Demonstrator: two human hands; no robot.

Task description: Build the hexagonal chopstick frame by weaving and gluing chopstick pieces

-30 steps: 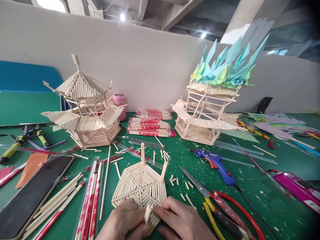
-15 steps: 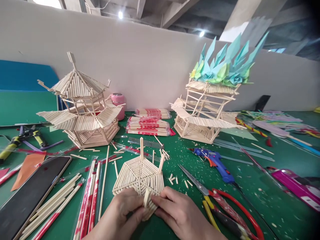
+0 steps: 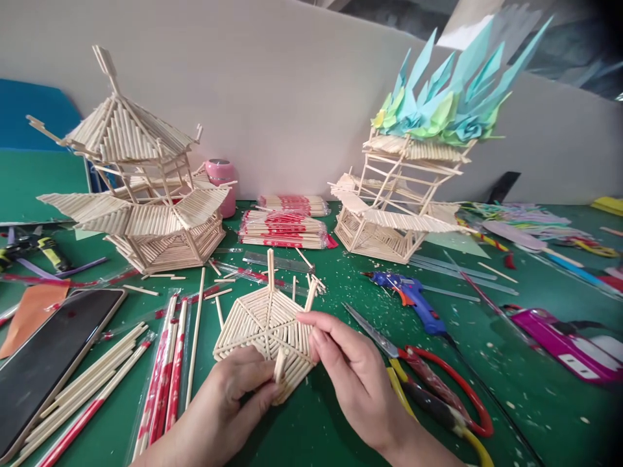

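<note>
Stick panel [image 3: 265, 324] on green table [image 3: 341, 415], fingers of left hand [image 3: 238, 383] and right hand [image 3: 341, 357] apparently pinching its near edge.

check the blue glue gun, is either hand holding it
No, the blue glue gun lies on the green table, while the left hand and right hand both grip the hexagonal stick panel.

Pale, matt bare wood in the hexagonal stick panel [image 3: 267, 327] and the stick pagoda [image 3: 141, 194]. Smooth matt green covering on the worktop [image 3: 487, 402], strewn with wood crumbs. Glossy blue plastic on the glue gun [image 3: 413, 299]; bright metal blades and shiny red-coated handles on the scissors [image 3: 418, 370]. Folded matt paper in the origami crown [image 3: 442, 97]. Glossy dark glass on the phone [image 3: 48, 357].
</note>
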